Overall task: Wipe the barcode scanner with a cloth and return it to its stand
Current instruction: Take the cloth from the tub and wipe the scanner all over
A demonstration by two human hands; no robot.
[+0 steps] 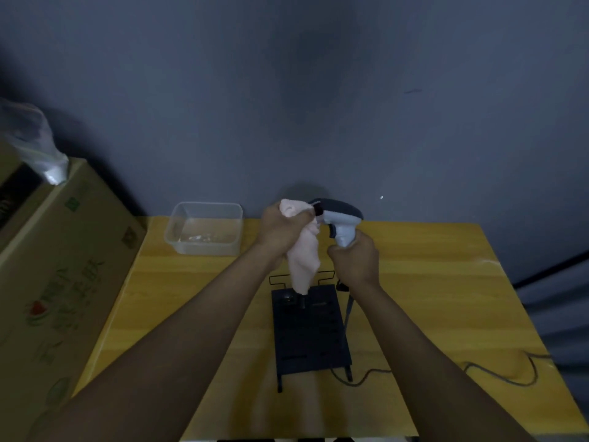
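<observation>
The barcode scanner point(339, 218) is held up over the table's point(430, 282) far edge, the right hand point(355, 261) clamped on its grip. At its 9 o'clock, the left hand point(282, 232) bunches the cloth point(302, 260) against its nose. This looks like the wiping step. The stand point(310, 333) waits at 6 o'clock; next I'd expect the handle wiped, then a lowering minding the cable point(500, 374).

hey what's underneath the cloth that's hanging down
The cloth, held in the left hand, dangles over the black stand on the table. Its tail covers part of the stand's top end.
</observation>
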